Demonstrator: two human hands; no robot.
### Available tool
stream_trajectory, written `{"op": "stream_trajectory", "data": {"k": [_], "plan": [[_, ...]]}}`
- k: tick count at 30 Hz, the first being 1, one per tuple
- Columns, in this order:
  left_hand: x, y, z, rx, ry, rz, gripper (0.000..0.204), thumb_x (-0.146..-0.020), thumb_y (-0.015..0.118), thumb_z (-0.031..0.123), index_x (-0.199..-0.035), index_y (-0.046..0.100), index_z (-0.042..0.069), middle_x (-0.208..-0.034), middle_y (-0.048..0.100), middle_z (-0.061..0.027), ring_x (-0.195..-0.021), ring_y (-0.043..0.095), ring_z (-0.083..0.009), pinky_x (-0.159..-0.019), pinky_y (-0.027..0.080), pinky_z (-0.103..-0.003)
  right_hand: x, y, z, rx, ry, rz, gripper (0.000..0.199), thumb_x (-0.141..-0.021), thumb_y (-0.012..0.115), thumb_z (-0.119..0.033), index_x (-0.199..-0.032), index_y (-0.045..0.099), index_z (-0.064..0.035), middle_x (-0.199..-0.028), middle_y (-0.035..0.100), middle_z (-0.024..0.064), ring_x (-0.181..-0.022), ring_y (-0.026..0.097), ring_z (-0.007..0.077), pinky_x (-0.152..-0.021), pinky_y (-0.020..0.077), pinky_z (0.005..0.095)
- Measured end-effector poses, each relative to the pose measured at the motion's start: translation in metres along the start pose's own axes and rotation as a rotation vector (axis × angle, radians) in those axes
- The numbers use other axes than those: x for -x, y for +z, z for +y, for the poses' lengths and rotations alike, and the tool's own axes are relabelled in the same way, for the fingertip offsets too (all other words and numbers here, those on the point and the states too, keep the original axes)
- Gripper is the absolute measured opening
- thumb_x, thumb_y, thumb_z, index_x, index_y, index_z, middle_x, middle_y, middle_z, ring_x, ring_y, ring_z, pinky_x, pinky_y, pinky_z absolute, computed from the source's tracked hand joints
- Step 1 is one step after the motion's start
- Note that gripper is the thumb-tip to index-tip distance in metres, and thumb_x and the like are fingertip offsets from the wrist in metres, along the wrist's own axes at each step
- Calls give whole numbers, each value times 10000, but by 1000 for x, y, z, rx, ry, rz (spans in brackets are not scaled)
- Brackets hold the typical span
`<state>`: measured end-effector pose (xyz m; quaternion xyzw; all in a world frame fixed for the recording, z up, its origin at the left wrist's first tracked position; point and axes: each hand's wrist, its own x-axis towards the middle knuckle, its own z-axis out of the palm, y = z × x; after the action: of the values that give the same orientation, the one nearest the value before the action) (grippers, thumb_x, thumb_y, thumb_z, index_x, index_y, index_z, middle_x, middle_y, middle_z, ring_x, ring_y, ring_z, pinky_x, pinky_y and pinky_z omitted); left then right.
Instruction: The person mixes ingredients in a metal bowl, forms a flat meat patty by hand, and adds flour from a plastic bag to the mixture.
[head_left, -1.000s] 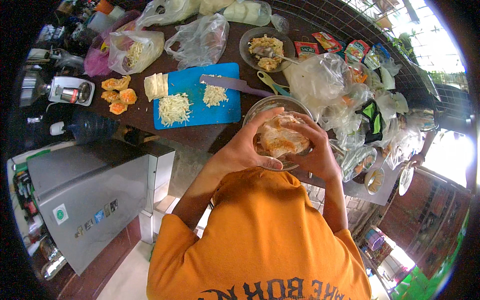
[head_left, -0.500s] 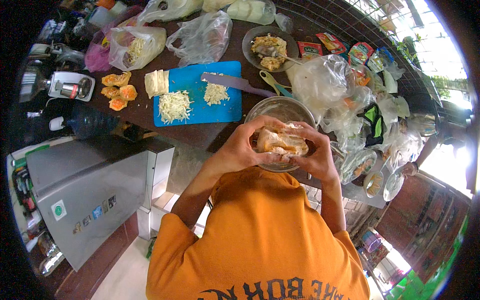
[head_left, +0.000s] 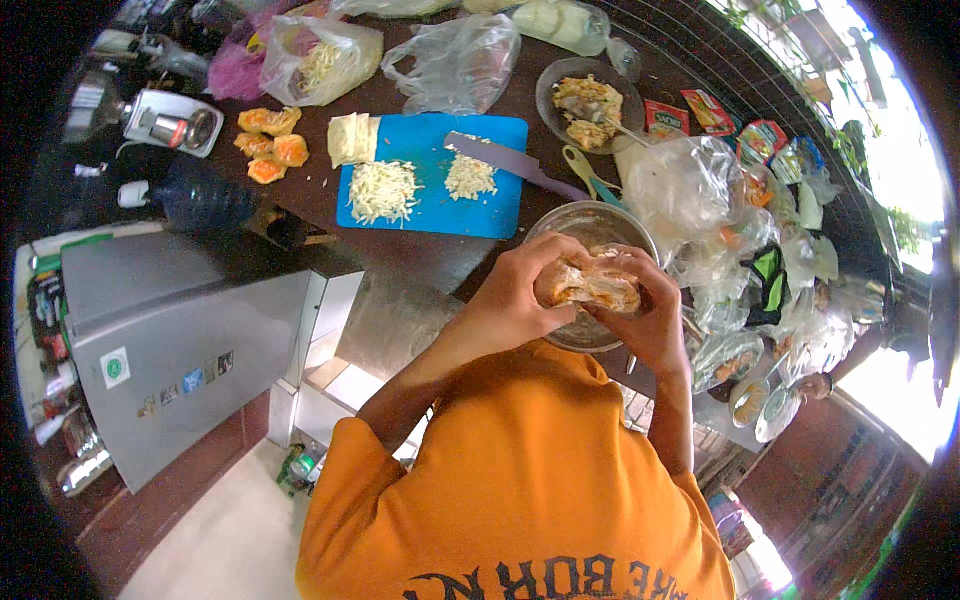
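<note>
Both hands press a pale, filled lump of dough (head_left: pixel 590 285) between them, just above a glass bowl (head_left: pixel 590 222) on the dark counter. My left hand (head_left: pixel 515 295) cups its left side with fingers curled over the top. On the right side, my right hand (head_left: pixel 650 320) wraps around it. Beyond the bowl lies a blue cutting board (head_left: pixel 432 175) with two piles of grated cheese (head_left: pixel 382 190) and a block of cheese (head_left: pixel 352 138). A purple knife (head_left: pixel 512 165) rests on the board's right edge.
A dish of cooked filling with a spoon (head_left: pixel 585 100) stands at the back. Crumpled plastic bags (head_left: pixel 690 190) and snack packets (head_left: pixel 735 130) crowd the right. Orange pieces (head_left: pixel 270 145) and a blender base (head_left: pixel 170 122) sit left. A steel fridge (head_left: pixel 180 350) stands below the counter.
Both hands have kept kneading the lump over the bowl, closing tighter around it and shifting slightly lower. Nothing else on the counter has moved.
</note>
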<state>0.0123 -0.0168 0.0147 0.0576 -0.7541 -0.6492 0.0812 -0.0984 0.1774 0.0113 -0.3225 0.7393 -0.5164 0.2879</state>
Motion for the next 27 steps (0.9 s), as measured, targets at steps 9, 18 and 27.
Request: {"op": "stream_trajectory", "data": {"k": [9, 18, 27], "plan": [[10, 7, -6, -27, 36, 106, 550, -699, 770, -34, -1227, 647, 58, -1271, 666, -132, -1265, 613, -317, -1107, 471, -400, -11, -2, -11, 37, 97, -86, 579, -675, 779, 112, -1233, 672, 3, -1266, 698, 133, -1164, 678, 266, -1008, 534, 363], [19, 13, -10, 2, 69, 157, 385, -702, 766, -19, -1075, 695, 39, -1104, 661, -149, -1054, 670, -348, -921, 531, -383, -20, -15, -12, 26, 66, -207, 397, -737, 791, 90, -1120, 694, 44, -1116, 715, 76, -1017, 664, 138, -898, 540, 296], [26, 20, -1, 23, -39, 155, 363, -696, 726, 3, -1048, 680, 77, -1084, 654, -121, -1089, 669, -339, -980, 528, -410, -21, -22, -9, 119, 18, -186, 344, -687, 840, 30, -1018, 764, -20, -1101, 767, 123, -1016, 728, 227, -887, 572, 351]]}}
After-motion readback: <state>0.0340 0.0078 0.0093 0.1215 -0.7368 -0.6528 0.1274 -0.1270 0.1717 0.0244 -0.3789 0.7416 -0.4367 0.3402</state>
